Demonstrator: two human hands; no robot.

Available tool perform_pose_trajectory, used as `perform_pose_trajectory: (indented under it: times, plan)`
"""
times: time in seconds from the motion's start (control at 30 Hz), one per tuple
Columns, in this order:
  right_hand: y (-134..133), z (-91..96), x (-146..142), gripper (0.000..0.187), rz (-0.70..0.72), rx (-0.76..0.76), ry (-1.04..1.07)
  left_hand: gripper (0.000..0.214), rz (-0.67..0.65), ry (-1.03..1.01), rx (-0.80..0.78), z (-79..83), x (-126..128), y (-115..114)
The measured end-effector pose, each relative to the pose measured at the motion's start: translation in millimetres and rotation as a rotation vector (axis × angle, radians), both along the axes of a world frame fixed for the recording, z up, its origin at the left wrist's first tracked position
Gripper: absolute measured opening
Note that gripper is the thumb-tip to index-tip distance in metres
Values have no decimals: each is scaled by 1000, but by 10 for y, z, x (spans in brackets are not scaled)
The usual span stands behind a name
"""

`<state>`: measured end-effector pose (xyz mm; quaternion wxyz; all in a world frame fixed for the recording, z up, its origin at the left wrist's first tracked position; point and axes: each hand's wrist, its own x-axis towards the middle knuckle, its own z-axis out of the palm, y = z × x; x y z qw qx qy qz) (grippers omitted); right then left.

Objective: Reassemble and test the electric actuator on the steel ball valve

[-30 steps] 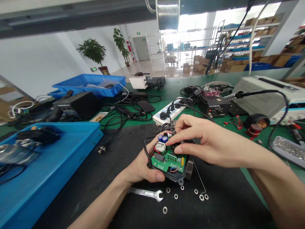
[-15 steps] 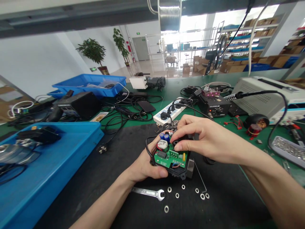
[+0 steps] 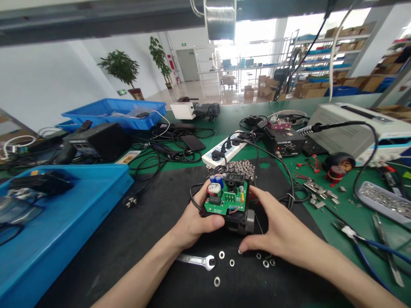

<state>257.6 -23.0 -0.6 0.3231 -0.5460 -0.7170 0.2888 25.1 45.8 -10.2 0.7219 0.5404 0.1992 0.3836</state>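
My left hand (image 3: 195, 222) grips a black housing (image 3: 237, 224) from the left, thumb along its front. Inside the housing sits a green circuit board (image 3: 226, 207), tilted towards me, with blue capacitors (image 3: 217, 181), a round black part (image 3: 230, 185) and a white pin connector (image 3: 230, 196). My right hand (image 3: 272, 222) is at the housing's right side with thumb and fingers spread; its fingertips are partly hidden behind the housing, so contact there is unclear. Its thumb tip is over the mat by several metal washers (image 3: 221, 255). A wrench (image 3: 199, 260) lies beneath my left wrist.
A blue tray (image 3: 105, 188) borders the black mat on the left. Behind the housing are a pile of small metal rings (image 3: 240, 167) and a power strip (image 3: 221, 153). Pliers (image 3: 349, 232), tweezers (image 3: 387, 248) and a soldering station (image 3: 285, 143) are on the right.
My right hand has left the top of the circuit board and moved down to the housing's right side, its fingers spreading. My left hand keeps its grip. The view has shifted slightly.
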Motion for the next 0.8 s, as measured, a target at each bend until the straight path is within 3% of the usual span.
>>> perform_pose_trajectory:
  times: [0.07, 0.13, 0.27, 0.37, 0.57, 0.8]
  plan:
    - [-16, -139, -123, 117, -2, 27, -19, 83, 35, -3, 13, -4, 37, -14]
    - [-6, -189, -209, 103, -36, 29, 4, 80, 50, -6, 17, -2, 50, -20]
    - [20, -137, -243, 60, -18, 47, 24, 87, 27, 6, 17, 13, 6, -9]
    - [20, -96, -231, 44, 3, 54, 25, 97, 28, 11, 13, 28, -26, 3]
    - [12, -116, -287, 41, -74, 18, 24, 99, 62, -2, 1, 55, -9, -13]
    - [4, -24, -204, 54, 30, -23, 12, 98, 33, -30, -11, 93, -18, -34]
